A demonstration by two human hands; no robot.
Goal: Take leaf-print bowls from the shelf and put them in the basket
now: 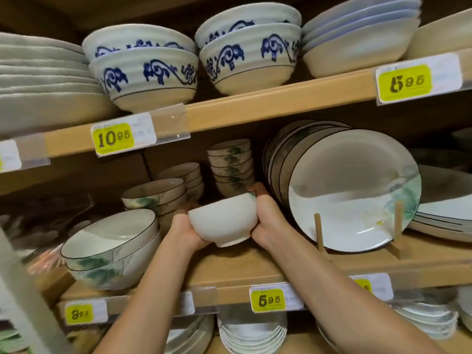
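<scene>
Wooden shop shelf [255, 267] carries stacked leaf-print bowls [231, 169], plates [352, 190], yellow price tags [267, 300].

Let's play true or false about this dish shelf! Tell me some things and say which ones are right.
1. The left hand and the right hand hold one small bowl together. True.
2. The blue-swirl bowls sit on a shelf below the small bowl. False: they sit on the shelf above it.
3. A big plate stands on its edge behind wooden pegs. True.
4. The yellow price tag under the blue-swirl bowls says 5.95. False: it says 10.95.
</scene>
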